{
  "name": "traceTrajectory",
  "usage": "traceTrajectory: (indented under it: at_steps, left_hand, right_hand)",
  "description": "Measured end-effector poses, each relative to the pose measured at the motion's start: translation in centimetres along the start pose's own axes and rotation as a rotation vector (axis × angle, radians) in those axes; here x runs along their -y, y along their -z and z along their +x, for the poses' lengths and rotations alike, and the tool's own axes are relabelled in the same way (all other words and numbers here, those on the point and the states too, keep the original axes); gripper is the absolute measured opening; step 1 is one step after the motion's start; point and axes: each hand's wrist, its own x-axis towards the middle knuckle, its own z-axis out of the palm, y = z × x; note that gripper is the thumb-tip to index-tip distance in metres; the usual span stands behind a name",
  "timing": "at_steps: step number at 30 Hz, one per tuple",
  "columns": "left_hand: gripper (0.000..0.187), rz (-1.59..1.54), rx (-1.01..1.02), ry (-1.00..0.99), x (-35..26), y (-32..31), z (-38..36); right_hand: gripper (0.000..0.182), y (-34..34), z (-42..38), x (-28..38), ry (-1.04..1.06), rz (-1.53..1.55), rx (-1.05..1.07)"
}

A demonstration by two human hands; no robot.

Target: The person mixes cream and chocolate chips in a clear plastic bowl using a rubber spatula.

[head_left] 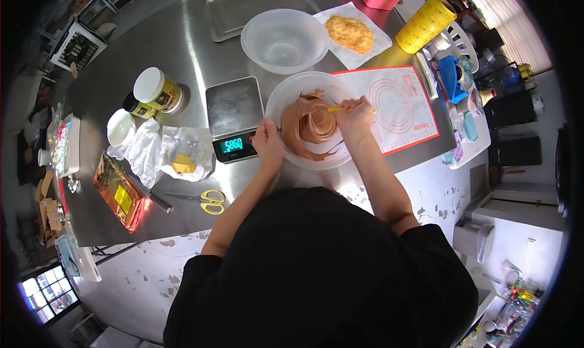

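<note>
A translucent bowl [277, 97] holds a smooth brown mixture [316, 124] and stands near the table's front edge. My left hand [267, 143] grips the bowl's left rim. Closed round a thin yellow handle [333, 109], my right hand [355, 118] is over the bowl's right side; the tool's lower end is lost in the mixture. Left of the bowl is a digital scale [236, 107] with a lit display and nothing on its plate. The bowl overlaps a white mat with a red border [404, 114].
Behind are an empty clear bowl [285, 41], a metal tray [255, 6], orange crumbs on paper [350, 34] and a yellow roll [426, 24]. At left lie jars [157, 89], scissors [212, 202], a knife [159, 202] and a copper-coloured packet [121, 193].
</note>
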Motion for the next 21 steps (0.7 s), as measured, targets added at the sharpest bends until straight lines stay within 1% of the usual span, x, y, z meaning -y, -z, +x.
traceTrajectory:
  at_steps: [1, 2, 4, 5, 7, 8, 10, 11, 13, 15, 17, 19, 20, 21]
  left_hand:
    - [0.027, -0.008, 0.009, 0.004, -0.1, 0.0, 0.0]
    - [0.027, -0.008, 0.010, 0.005, -0.2, 0.1, 0.0]
    - [0.028, 0.070, 0.030, 0.028, -0.1, 0.3, 0.1]
    - [0.028, 0.069, 0.029, 0.030, -0.1, 0.3, 0.1]
    - [0.028, 0.065, 0.024, 0.009, -0.2, 0.2, 0.0]
    - [0.028, 0.063, 0.022, 0.012, -0.3, 0.2, 0.0]
    - [0.028, 0.065, 0.033, 0.003, -0.9, 0.1, -0.1]
    - [0.028, 0.066, 0.031, 0.005, -0.8, 0.2, -0.1]
    - [0.028, 0.075, 0.050, 0.016, -0.5, 0.3, 0.1]
    - [0.028, 0.074, 0.046, 0.026, -0.9, 0.2, -0.1]
    - [0.027, 0.071, 0.042, 0.033, -1.0, 0.0, -0.1]
    - [0.027, 0.054, 0.008, 0.013, -0.4, -0.1, 0.0]
    - [0.027, 0.055, 0.009, 0.015, -0.3, -0.1, -0.1]
    - [0.026, 0.069, -0.004, 0.005, -0.3, -0.1, -0.2]
  right_hand:
    - [0.027, -0.7, 0.1, 0.6, 0.017, 0.003, 0.052]
    - [0.027, -1.4, -0.1, 1.1, 0.017, 0.003, 0.051]
    - [0.029, -2.7, -0.8, 2.2, 0.098, -0.010, 0.183]
    - [0.029, -3.1, -0.9, 2.6, 0.099, -0.012, 0.183]
    - [0.030, -3.5, -1.0, 3.3, 0.194, -0.056, 0.347]
    - [0.030, -3.6, -1.0, 3.5, 0.193, -0.060, 0.347]
    - [0.033, -3.5, -1.0, 3.8, 0.335, -0.227, 0.524]
    - [0.033, -3.2, -0.9, 3.6, 0.333, -0.229, 0.524]
    - [0.034, -1.7, -0.2, 2.6, 0.471, -0.542, 0.735]
    - [0.039, 0.3, -0.2, 0.7, 0.544, -0.804, 0.750]
    - [0.035, 3.6, -0.5, -2.2, 0.457, -0.870, 0.856]
    - [0.033, 4.4, -3.6, -1.2, -0.031, -1.061, 0.978]
    - [0.033, 4.6, -3.6, -0.9, -0.032, -1.061, 0.975]
    - [0.032, 4.7, -3.6, -0.4, -0.110, -0.994, 1.018]
